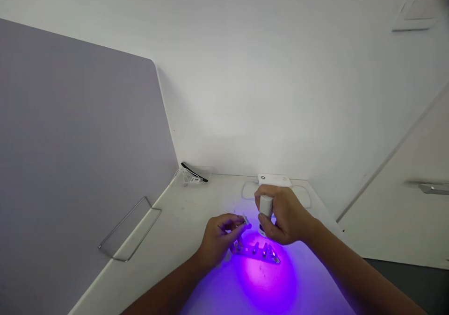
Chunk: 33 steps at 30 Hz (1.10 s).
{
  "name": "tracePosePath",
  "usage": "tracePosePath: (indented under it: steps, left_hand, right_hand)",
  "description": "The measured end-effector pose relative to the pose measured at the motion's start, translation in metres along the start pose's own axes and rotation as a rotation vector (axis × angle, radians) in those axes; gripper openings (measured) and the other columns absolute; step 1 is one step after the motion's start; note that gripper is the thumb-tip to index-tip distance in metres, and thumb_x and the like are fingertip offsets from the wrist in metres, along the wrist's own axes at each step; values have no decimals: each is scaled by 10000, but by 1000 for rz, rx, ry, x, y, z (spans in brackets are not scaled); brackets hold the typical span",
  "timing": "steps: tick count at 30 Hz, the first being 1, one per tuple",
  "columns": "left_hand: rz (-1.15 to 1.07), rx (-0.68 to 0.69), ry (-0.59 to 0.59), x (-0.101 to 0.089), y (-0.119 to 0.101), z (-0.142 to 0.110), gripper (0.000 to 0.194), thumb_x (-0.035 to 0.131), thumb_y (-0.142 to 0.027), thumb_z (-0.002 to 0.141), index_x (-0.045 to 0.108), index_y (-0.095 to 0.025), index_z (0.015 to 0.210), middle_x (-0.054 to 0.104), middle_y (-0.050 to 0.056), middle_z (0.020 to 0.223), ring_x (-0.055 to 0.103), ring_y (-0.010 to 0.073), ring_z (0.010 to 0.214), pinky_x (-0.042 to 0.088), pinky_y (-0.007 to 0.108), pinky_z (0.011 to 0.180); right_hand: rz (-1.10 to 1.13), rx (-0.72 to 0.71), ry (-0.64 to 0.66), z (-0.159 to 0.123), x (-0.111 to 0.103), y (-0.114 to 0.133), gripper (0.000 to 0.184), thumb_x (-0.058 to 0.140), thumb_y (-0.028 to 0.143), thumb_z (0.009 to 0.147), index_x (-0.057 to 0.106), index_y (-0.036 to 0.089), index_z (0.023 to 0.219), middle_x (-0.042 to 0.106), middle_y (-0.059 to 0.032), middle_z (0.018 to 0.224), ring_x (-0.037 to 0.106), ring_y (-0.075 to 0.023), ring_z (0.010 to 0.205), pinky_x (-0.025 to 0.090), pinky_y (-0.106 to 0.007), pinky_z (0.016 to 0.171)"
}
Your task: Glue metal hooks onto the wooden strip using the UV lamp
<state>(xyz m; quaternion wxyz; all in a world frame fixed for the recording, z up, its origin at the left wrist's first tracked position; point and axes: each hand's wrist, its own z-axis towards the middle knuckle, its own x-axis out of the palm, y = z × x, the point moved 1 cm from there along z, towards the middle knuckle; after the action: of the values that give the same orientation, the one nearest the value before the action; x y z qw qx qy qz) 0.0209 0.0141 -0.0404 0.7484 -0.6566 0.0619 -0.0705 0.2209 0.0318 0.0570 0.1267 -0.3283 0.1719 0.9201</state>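
Note:
My right hand point(291, 214) is wrapped round a small white handheld UV lamp point(266, 204), which points down and throws purple light on the table. Beneath it lies a narrow strip-shaped holder point(259, 255) with several small upright pieces, tinted purple; I cannot make out what they are. To the left, my left hand point(219, 239) pinches a small pale piece point(246, 219) between thumb and fingers, just above the holder's left end. The piece is too small to name and partly hidden by the fingers.
A white box-shaped device point(274, 180) with a white cable stands against the wall. A clear pouch point(196, 175) with a black edge lies at the back left. A metal wire frame point(140, 231) juts over the left table edge, beside a grey panel point(77, 142).

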Motion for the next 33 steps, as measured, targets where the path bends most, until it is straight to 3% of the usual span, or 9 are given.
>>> tracePosePath:
  steps: [5,9,13,18,21,27,33]
  left_hand:
    - [24,-22,31,-1,1,0,346,826,-454,807,786,-114,856,734,44,659,670,135,455,501,177,365]
    - [33,-30,55,0,-5,-1,340,833,-441,803,806,-111,878,744,59,701,694,147,506,506,174,373]
    - [33,5,27,1,-7,-1,340,840,-440,799,796,-106,847,738,58,711,654,115,477,506,167,378]
    - [46,12,-6,-1,0,-1,362,832,-466,800,766,-110,814,712,36,641,618,106,412,501,177,364]
    - [49,-47,7,-2,4,-2,376,801,-484,825,744,-113,813,688,17,604,603,105,377,466,170,331]
    - [87,28,68,-1,0,-2,306,796,-430,847,791,-129,899,721,36,665,706,156,519,520,181,397]
    - [71,14,67,0,-3,-2,321,819,-437,830,791,-118,861,712,37,679,662,124,477,514,179,398]
  right_hand:
    - [-156,59,-11,10,5,11,56,516,209,927,470,242,923,618,21,680,542,-149,528,410,-293,543]
    - [-256,150,-37,7,6,0,61,559,227,935,499,230,944,634,12,715,529,-144,525,415,-303,558]
    - [-201,150,32,-1,-1,-10,72,559,217,932,490,228,912,673,-10,793,560,-142,542,431,-315,572]
    - [-67,68,75,-3,0,-1,217,509,228,959,447,205,1165,612,42,658,547,-165,509,436,-335,569]
    - [-68,51,34,1,5,7,290,485,236,979,391,193,1249,648,18,734,543,-162,515,446,-340,573]
    - [-190,97,-2,6,11,3,44,501,227,990,458,235,991,667,-40,845,597,-184,623,461,-356,621]
    - [-274,-29,-78,-4,7,-8,328,533,221,956,388,195,1249,698,-52,878,568,-195,595,442,-381,628]
